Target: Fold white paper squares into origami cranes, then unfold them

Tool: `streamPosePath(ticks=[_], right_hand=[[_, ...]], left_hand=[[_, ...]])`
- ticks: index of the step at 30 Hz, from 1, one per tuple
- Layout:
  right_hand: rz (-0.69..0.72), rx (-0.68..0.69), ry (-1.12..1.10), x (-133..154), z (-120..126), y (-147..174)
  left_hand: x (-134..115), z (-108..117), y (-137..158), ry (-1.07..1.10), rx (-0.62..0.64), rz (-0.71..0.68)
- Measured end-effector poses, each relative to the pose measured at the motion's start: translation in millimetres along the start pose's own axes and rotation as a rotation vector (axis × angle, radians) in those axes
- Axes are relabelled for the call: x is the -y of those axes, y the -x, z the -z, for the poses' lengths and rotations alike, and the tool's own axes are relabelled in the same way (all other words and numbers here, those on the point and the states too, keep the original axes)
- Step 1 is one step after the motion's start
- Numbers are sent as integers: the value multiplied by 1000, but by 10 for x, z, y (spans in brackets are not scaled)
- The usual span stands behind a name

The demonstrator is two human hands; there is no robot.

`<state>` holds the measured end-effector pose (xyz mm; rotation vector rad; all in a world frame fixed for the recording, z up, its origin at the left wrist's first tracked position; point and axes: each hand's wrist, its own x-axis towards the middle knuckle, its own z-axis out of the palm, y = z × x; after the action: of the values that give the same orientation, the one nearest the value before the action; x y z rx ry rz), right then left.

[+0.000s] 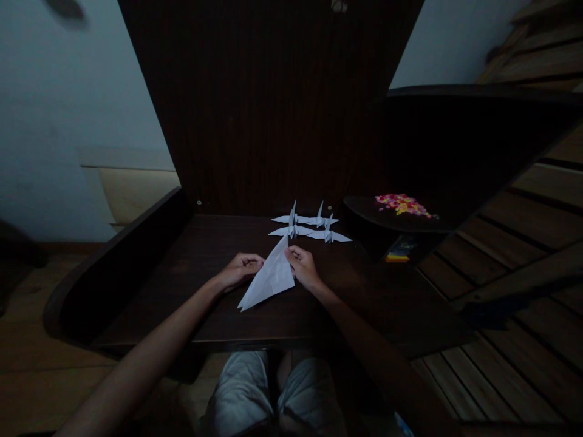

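A sheet of white paper [272, 274], folded into a pointed triangle, is held up between my two hands above the dark desk. My left hand [241, 270] has its fingers curled at the paper's left edge, the thumb along the near face. On the other side my right hand [302, 266] pinches the right edge near the upper tip, with some fingers hidden behind the sheet. Just beyond the paper stand several folded white paper cranes [292, 232] in two rows, their wings spread sideways.
The dark wooden desk [218, 315] has a raised left side panel [113, 261] and a tall back board [273, 109]. At the right, a rounded shelf [364, 212] carries a pile of small pink and yellow pieces [403, 204]. My knees are below the front edge.
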<state>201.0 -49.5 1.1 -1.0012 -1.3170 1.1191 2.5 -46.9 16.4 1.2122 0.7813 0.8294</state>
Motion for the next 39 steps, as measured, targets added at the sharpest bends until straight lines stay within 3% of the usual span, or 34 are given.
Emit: streamPosePath(ticks=[10, 16, 25, 28, 33, 39], right_hand=[[-140, 207, -126, -3, -10, 29], [-249, 282, -112, -16, -28, 30], [-315, 394, -53, -68, -41, 35], [-281, 297, -77, -101, -52, 16], [-229, 11, -144, -106, -19, -27], [-33, -25, -204, -4, 24, -5]], left_hand=[[47, 45, -18, -109, 77, -65], [33, 43, -23, -156, 14, -244], [-41, 38, 9, -541, 68, -422], [-61, 83, -18, -506, -40, -415], [-26, 174, -67, -449, -358, -333], [-16, 217, -74, -462, -592, -402]])
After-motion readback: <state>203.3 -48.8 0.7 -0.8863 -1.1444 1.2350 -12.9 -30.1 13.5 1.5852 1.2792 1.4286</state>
